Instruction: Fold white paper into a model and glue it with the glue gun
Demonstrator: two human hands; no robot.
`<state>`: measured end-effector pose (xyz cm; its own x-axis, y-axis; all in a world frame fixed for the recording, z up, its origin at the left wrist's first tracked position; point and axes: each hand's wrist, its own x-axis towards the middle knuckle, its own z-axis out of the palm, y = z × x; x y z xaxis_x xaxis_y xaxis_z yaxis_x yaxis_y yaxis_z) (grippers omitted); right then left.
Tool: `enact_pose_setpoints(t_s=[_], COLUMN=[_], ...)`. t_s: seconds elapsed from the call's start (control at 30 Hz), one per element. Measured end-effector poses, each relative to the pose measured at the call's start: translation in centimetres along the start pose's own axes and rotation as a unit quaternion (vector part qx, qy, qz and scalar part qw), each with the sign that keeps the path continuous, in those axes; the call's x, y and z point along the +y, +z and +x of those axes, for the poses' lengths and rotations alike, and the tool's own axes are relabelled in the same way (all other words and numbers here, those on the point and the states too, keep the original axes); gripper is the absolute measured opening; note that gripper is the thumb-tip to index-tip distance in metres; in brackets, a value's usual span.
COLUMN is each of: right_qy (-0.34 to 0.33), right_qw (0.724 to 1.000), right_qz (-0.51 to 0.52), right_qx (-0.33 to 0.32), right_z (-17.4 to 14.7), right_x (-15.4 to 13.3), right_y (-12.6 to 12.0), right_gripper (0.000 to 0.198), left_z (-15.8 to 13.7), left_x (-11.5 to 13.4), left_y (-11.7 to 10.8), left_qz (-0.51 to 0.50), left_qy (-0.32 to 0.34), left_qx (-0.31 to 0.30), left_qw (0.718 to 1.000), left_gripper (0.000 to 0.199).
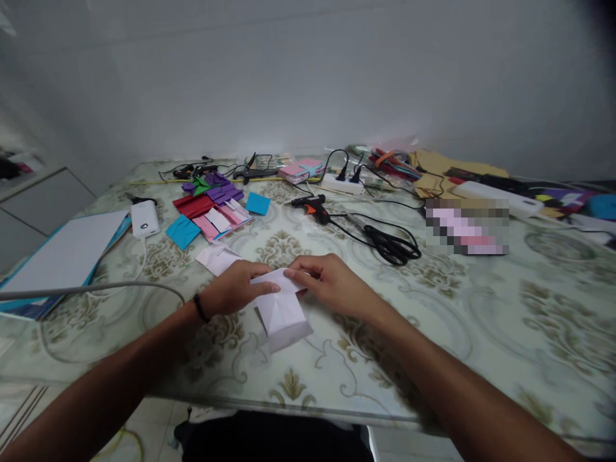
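Observation:
Between my two hands is a folded piece of white paper [282,313], creased down its length, its near end slanting toward the table edge. My left hand [238,285], with a dark band at the wrist, grips its upper left part, thumb on top. My right hand [330,282] pinches the upper right corner between thumb and fingers. Just beyond my left hand lies another folded white paper [219,256]. Farther back are folded pink papers [221,219], a red one [195,205], purple ones [224,192] and blue squares [183,231].
A hot glue gun [312,208] with a coiled black cord [392,244] lies ahead. Behind it stands a white power strip [342,184]. At left are a white power bank [145,219] and a stack of sheets [72,247]. Brown paper [447,168] and assorted supplies crowd the back right.

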<state>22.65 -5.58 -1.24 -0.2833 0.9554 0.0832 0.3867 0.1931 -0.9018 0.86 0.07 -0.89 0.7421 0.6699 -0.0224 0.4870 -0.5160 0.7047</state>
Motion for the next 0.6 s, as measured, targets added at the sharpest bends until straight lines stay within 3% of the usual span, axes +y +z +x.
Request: enact_pose_setpoints(t_s=[0.23, 0.6], right_qy=[0.004, -0.034], right_qw=[1.000, 0.996], right_qz=[-0.003, -0.074], right_qx=[-0.030, -0.029], right_z=[-0.06, -0.05], right_x=[-0.14, -0.21], right_y=[0.10, 0.19], right_gripper=[0.028, 0.017], left_z=[-0.07, -0.03], left_x=[0.29, 0.38], left_y=[-0.01, 0.12], left_qz=[-0.028, -0.038], left_qy=[0.002, -0.003], left_qx=[-0.061, -0.050], left_qw=[0.998, 0.998], left_gripper=[0.030, 0.040])
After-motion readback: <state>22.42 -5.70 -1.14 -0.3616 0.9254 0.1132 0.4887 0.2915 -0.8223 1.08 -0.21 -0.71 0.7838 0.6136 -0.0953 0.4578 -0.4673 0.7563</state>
